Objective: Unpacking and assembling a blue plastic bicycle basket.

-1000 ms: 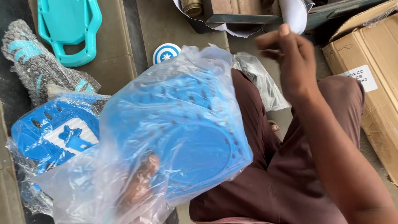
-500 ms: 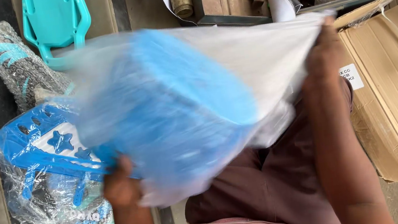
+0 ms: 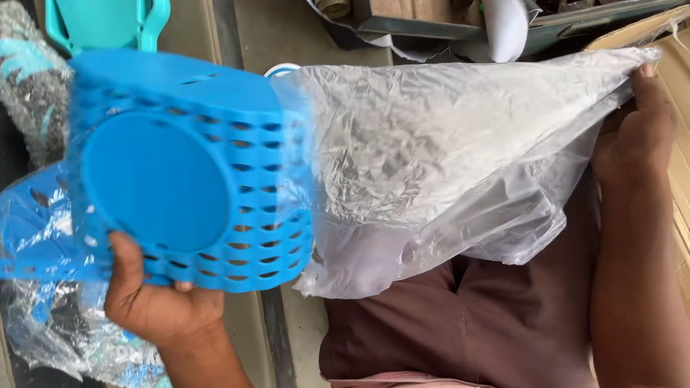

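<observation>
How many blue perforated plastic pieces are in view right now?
2: one blue perforated piece gripped by the left hand, half out of the clear bag; another wrapped blue piece behind it. More may be hidden.

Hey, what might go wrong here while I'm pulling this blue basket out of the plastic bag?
The left hand grips only the lower edge of the blue basket, so it might tip or slip onto the bagged blue pieces below. The right hand pinches the thin plastic bag at its far end; stretched this taut, the film may tear or snag on the basket's holes.
</observation>
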